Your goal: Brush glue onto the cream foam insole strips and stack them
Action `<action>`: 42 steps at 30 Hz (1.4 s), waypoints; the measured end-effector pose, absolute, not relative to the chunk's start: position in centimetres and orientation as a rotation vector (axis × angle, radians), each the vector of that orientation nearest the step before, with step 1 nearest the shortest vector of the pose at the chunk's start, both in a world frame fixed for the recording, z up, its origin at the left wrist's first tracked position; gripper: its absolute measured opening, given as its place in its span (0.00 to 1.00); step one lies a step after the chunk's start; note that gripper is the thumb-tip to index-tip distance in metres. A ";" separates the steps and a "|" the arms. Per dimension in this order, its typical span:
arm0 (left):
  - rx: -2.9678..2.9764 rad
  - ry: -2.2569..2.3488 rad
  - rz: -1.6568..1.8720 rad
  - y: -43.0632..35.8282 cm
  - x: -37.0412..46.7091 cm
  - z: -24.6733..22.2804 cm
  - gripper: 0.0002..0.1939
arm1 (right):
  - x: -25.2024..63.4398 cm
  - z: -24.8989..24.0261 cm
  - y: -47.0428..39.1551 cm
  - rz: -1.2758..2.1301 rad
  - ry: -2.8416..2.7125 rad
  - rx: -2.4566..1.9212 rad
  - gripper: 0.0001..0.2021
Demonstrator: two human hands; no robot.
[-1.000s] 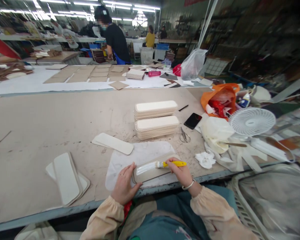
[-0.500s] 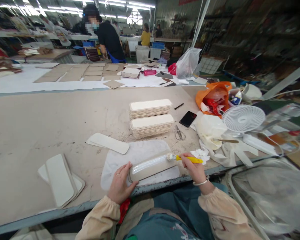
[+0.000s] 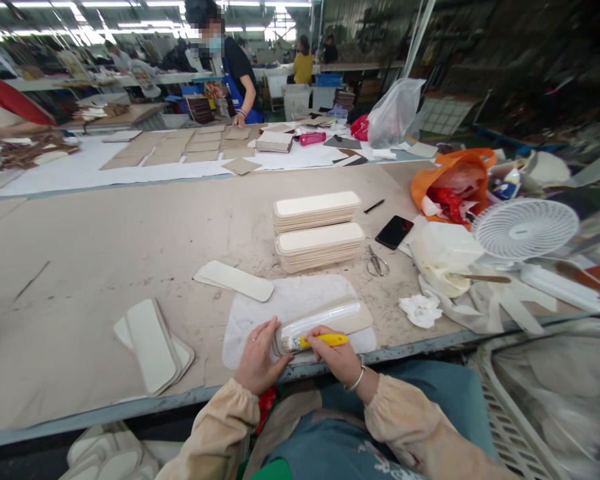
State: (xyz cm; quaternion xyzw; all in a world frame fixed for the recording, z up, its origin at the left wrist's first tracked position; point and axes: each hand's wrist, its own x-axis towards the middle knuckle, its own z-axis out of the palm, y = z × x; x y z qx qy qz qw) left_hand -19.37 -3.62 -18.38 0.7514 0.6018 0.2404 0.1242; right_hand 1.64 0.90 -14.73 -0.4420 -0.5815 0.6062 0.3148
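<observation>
A long beige panel (image 3: 363, 319) with rounded ends lies on a white sheet (image 3: 245, 317) at the table's near edge. Wet, shiny coating covers much of its face. My left hand (image 3: 259, 357) holds its left end, thumb at the near edge and fingers at the far corner. In my right hand (image 3: 341, 355) is a yellow-handled brush (image 3: 336, 340), pinched near the bristles. Whitish bristles touch the panel's left part, close to my left thumb. Two loose cream panels (image 3: 240, 280) overlap the sheet's upper left edge.
Two stacks of panels (image 3: 320, 239) stand beyond the sheet. Several panels (image 3: 153, 347) lie left. Scissors (image 3: 378, 262), a phone (image 3: 395, 232), crumpled tissue (image 3: 420, 311), a white tub (image 3: 443, 250) and a fan (image 3: 525, 228) are right. A co-worker (image 3: 240, 77) stands across the far table.
My right hand has swept the brush leftward along the panel, from its right end to its left end. My left hand stays at the left end. The camera view has turned slightly left.
</observation>
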 end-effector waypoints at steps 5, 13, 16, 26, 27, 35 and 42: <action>2.199 1.751 0.702 -3.6 -19.4 -18.4 0.41 | 3.7 -14.6 1.2 1.544 -1.531 -1.233 0.11; 2.251 1.776 0.677 -3.5 -19.6 -18.9 0.40 | 9.3 -14.9 2.7 1.335 -1.459 -1.374 0.11; 2.266 1.779 0.677 -3.4 -19.7 -19.1 0.41 | 11.5 -14.8 3.4 1.265 -1.411 -1.430 0.11; 2.322 1.802 0.689 -3.2 -19.8 -19.2 0.42 | 16.2 -14.3 5.0 1.049 -1.350 -1.524 0.13; 2.327 1.799 0.687 -3.2 -19.8 -19.2 0.42 | 16.3 -14.3 4.9 1.056 -1.333 -1.509 0.13; 2.322 1.794 0.672 -3.2 -19.9 -19.5 0.42 | 12.0 -14.9 3.0 1.384 -1.200 -1.292 0.12; 2.328 1.783 0.673 -3.1 -19.9 -19.6 0.41 | 12.5 -15.1 3.1 1.254 -1.313 -1.411 0.11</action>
